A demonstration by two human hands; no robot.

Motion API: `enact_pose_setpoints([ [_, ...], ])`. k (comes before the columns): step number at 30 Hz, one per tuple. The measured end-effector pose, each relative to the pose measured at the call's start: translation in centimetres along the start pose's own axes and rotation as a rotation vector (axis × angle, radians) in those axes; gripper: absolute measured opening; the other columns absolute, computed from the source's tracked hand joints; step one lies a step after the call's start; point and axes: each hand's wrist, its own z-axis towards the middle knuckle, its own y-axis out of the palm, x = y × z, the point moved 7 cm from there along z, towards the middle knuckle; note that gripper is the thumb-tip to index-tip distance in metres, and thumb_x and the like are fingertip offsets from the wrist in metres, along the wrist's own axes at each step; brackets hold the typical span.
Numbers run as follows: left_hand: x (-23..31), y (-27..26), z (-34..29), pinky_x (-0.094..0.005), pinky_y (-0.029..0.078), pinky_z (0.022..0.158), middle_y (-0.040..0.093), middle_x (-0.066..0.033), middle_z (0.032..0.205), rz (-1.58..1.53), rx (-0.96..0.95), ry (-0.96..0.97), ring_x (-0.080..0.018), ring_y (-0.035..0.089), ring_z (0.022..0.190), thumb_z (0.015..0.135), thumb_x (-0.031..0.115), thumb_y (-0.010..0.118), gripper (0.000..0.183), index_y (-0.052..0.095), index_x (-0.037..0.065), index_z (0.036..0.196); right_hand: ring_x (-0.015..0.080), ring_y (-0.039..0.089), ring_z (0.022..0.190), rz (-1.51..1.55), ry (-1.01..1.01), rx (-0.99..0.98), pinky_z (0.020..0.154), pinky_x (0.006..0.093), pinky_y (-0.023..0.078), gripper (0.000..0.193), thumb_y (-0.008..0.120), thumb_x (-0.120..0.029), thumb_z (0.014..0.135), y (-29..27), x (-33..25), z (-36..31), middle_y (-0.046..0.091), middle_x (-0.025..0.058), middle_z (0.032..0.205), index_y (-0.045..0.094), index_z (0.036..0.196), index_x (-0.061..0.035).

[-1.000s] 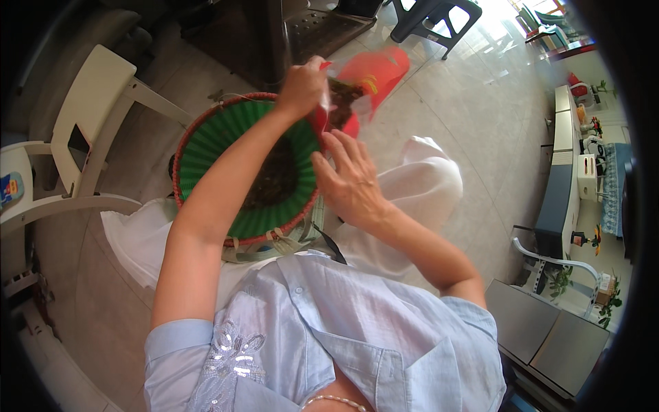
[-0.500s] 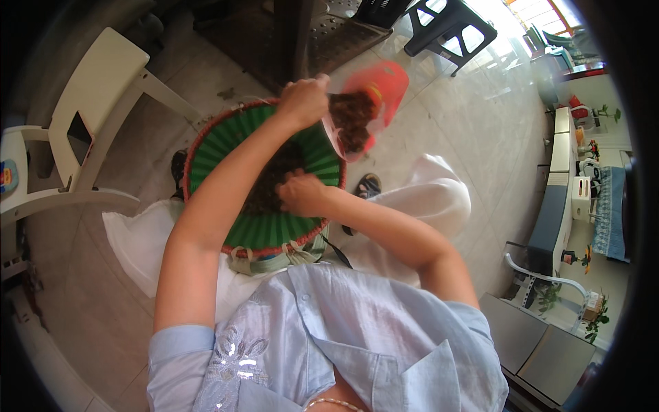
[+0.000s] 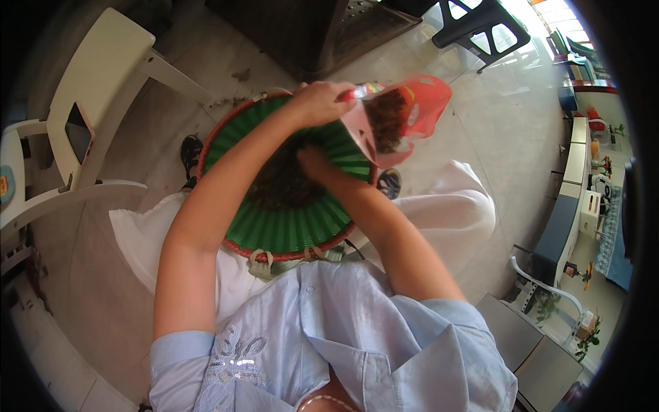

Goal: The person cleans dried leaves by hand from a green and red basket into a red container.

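My left hand (image 3: 322, 103) is closed on the gathered edge of a red and clear plastic bag (image 3: 429, 103), which hangs out past the far right rim of a basket. Dark brown dried, crumbly stuff (image 3: 386, 120) shows inside the bag. The round green woven basket (image 3: 274, 233) with a reddish rim sits at my lap, between my knees. A heap of the same dark loose stuff (image 3: 281, 182) lies in its bottom. Down in the basket, my right hand (image 3: 314, 162) touches or hovers over the heap; motion blurs its fingers.
At the left stands a white chair (image 3: 103, 62) with a phone (image 3: 80, 134) on it. A dark metal stand (image 3: 364, 41) and a black stool (image 3: 484, 31) are ahead. Low cabinets (image 3: 556, 226) line the right wall. Dark bits (image 3: 240, 74) lie on the tiled floor.
My left hand and the bag have moved right. My right hand has gone farther forward into the basket. The whole view has shifted slightly.
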Motion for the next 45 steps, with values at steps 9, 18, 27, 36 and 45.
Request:
enact_pose_setpoints([
  [9, -2.4, 1.3, 0.2, -0.0369, 0.037, 0.088, 0.064, -0.0119, 0.1, -0.071, -0.067, 0.003, -0.0226, 0.061, 0.094, 0.086, 0.038, 0.051, 0.043, 0.05, 0.017, 0.124, 0.0447, 0.04, 0.116, -0.004, -0.395, 0.281, 0.088, 0.0534, 0.04, 0.06, 0.059, -0.032, 0.072, -4.4, -8.9, -0.4, 0.036, 0.0226, 0.131, 0.044, 0.127, -0.0129],
  [18, 0.1, 0.0, 0.0, -0.0449, 0.037, 0.088, 0.063, -0.0101, 0.102, 0.044, 0.057, -0.022, -0.023, 0.058, 0.098, 0.082, 0.04, 0.056, 0.048, 0.049, 0.018, 0.124, 0.0475, 0.026, 0.125, -0.361, -0.588, -0.078, 0.078, 0.0705, 0.033, 0.048, 0.036, -0.037, 0.088, 5.4, -11.1, -1.7, 0.015, 0.0161, 0.146, 0.026, 0.134, -0.0414],
  [27, 4.4, -2.3, -0.1, -0.0431, 0.043, 0.063, 0.058, -0.0196, 0.073, 0.051, 0.373, 0.048, -0.0374, 0.056, 0.073, 0.086, 0.021, 0.05, 0.026, 0.059, 0.002, 0.072, 0.0463, 0.015, 0.13, -0.263, -0.592, -0.062, 0.078, 0.0733, 0.031, 0.041, 0.033, -0.046, 0.088, 9.8, -12.6, 0.5, 0.008, 0.0084, 0.149, 0.036, 0.128, -0.0441],
  [36, 6.1, -2.5, -0.9, -0.0442, 0.041, 0.06, 0.057, -0.0198, 0.072, 0.035, 0.405, 0.03, -0.0377, 0.055, 0.07, 0.087, 0.02, 0.049, 0.028, 0.057, 0.001, 0.068, 0.0243, 0.029, 0.127, 1.156, -0.138, -0.028, 0.102, 0.0462, 0.024, 0.044, 0.049, -0.038, 0.087, 6.7, -6.7, 0.7, 0.034, 0.0073, 0.138, 0.045, 0.126, -0.0162],
  [45, 5.6, -2.0, -1.1, -0.0453, 0.044, 0.064, 0.06, -0.0178, 0.075, -0.047, 0.386, -0.013, -0.0371, 0.057, 0.073, 0.085, 0.02, 0.05, 0.024, 0.06, 0.002, 0.073, 0.0231, 0.044, 0.116, 1.102, -0.207, 0.158, 0.099, 0.0385, 0.033, 0.041, 0.054, -0.021, 0.081, 1.4, -8.3, 0.6, 0.048, 0.0135, 0.124, 0.05, 0.119, -0.0056],
])
